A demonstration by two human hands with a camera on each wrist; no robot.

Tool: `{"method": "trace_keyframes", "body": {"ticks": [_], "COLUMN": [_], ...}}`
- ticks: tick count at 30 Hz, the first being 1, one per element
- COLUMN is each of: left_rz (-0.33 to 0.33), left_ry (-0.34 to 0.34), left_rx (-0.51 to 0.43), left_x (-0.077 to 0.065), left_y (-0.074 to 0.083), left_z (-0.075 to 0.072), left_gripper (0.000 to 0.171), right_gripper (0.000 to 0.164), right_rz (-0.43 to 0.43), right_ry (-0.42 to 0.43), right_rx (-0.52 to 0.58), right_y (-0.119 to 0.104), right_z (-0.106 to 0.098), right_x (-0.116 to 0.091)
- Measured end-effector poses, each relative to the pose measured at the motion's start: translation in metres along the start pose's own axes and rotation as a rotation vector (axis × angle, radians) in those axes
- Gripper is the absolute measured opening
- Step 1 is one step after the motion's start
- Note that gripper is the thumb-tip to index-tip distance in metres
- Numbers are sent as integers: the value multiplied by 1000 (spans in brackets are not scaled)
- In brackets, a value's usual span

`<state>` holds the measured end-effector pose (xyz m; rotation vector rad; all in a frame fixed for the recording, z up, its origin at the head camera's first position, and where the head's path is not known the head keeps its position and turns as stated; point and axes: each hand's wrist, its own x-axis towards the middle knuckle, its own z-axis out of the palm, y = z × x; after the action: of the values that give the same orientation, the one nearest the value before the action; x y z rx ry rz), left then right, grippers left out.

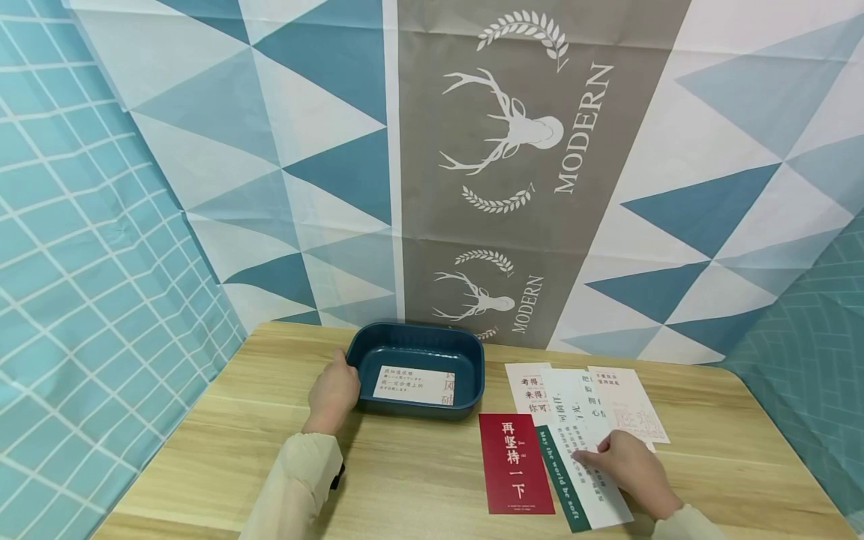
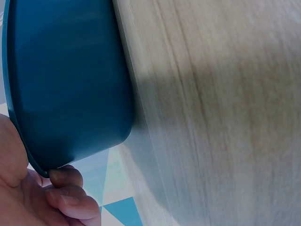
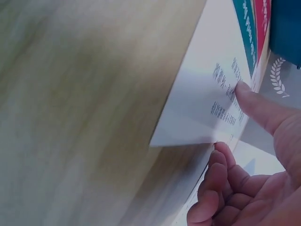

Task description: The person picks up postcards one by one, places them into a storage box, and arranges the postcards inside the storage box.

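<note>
White card [image 1: 590,487]: right hand [image 1: 633,469] pinches it, apparently for pickup.
Blue tray [image 1: 418,408]: left hand [image 1: 334,391] grips left rim.
Next: probably lift leftward.

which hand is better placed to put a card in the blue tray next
Probably the right hand: it pinches a white rectangular paper card, while the left hand grips the dark blue, round-cornered rectangular tray by its rim, farther from that card.
</note>
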<state>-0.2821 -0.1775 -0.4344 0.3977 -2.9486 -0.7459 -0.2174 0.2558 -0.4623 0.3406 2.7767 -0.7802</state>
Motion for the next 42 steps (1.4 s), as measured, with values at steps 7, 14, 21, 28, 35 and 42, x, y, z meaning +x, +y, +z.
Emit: {"method": "trace_keyframes", "body": {"ticks": [7,14,21,28,35,42], "left_rz": [-7,-4,-3,2,-7,-9], "left_ry": [-10,3,11,7,-3,0], "left_rx": [1,-1,-7,-11,-5,0], "left_x": [0,0,1,1,3,3], "left_y": [0,-1,-1,0,-1,0], "left_z": [1,2,1,-1,1,1], "left_gripper": [34,32,30,30,30,30], "right_gripper": [41,23,25,34,35,32], "right_rz": [-2,-65,-61,-66,-81,-121], "right_ry": [-2,40,39,75,129,160], "right_rx": [110,173,244,285,194,107], "right_y": [1,3,7,6,0,-3], "right_z": [-1,-7,-12,-19,-28,-40], "right_x": [0,4,6,7,8,6]}}
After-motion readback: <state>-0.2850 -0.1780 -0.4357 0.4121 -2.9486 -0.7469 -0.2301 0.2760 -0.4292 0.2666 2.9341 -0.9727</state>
